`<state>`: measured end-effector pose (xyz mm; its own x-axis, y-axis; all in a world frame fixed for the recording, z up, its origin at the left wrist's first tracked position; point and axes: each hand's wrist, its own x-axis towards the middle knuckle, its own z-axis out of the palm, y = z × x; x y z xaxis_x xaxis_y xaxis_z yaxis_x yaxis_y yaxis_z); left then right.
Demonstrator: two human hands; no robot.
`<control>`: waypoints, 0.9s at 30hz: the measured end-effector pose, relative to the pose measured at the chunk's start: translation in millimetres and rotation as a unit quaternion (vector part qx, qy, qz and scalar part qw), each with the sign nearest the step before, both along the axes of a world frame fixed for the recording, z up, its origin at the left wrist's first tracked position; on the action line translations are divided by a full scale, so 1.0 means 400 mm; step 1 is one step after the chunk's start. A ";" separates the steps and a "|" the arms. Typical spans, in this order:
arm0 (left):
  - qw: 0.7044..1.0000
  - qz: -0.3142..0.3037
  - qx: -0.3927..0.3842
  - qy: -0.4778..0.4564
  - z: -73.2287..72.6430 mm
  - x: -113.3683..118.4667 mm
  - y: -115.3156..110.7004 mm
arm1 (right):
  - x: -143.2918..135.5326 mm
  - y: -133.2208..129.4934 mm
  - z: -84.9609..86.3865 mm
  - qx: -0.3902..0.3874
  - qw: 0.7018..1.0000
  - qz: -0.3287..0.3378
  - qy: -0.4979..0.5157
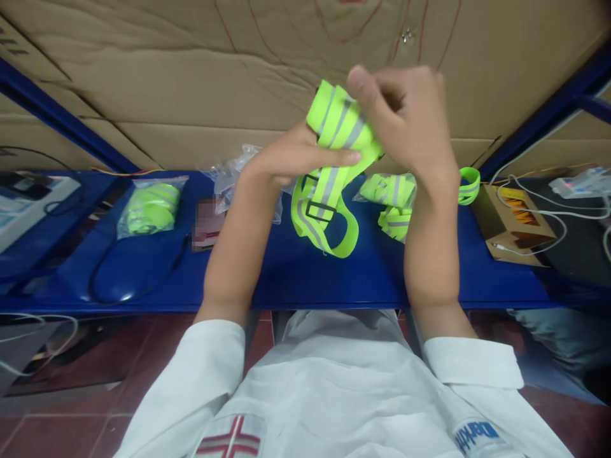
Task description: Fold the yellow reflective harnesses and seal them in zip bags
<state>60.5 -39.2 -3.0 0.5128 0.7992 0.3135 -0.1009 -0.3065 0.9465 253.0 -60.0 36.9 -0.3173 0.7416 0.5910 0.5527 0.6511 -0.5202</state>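
A neon-yellow reflective strap [329, 184] with grey stripes hangs in front of me, partly gathered into flat folds at the top. My left hand [315, 149] grips these folds, its thumb lying across the front. Beside it on the right, my right hand [410, 121] curls against the bundle with the thumb raised; it is slightly blurred and its fingertips are hidden behind the strap. A black slide buckle [321, 211] sits on the hanging part, and a loose loop dangles below it over the blue table.
On the blue table [315, 280] lie a bagged yellow strap [151, 207], clear plastic bags [233, 168], a blurred-out card-like item [206, 224] and more yellow straps [394, 191]. An open cardboard box [513, 219] with white cables stands right. Cardboard [157, 83] lines the back.
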 end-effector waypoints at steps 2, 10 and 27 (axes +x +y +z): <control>1.000 0.003 -0.002 -0.015 -0.001 0.000 -0.001 | 0.006 -0.008 0.002 0.003 0.999 0.042 -0.032; 0.998 -0.046 -0.027 0.033 0.018 -0.005 -0.023 | 0.005 -0.007 0.001 0.097 0.993 -0.003 -0.064; 0.993 -0.042 -0.080 0.074 -0.006 0.012 -0.012 | 0.028 0.020 -0.010 -0.022 0.995 0.062 -0.071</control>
<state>65.4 -44.0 -5.4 0.6113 0.7848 0.1017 0.0246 -0.1473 0.9888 264.4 -52.0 32.8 -0.4859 0.7161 0.5011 0.5393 0.6968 -0.4729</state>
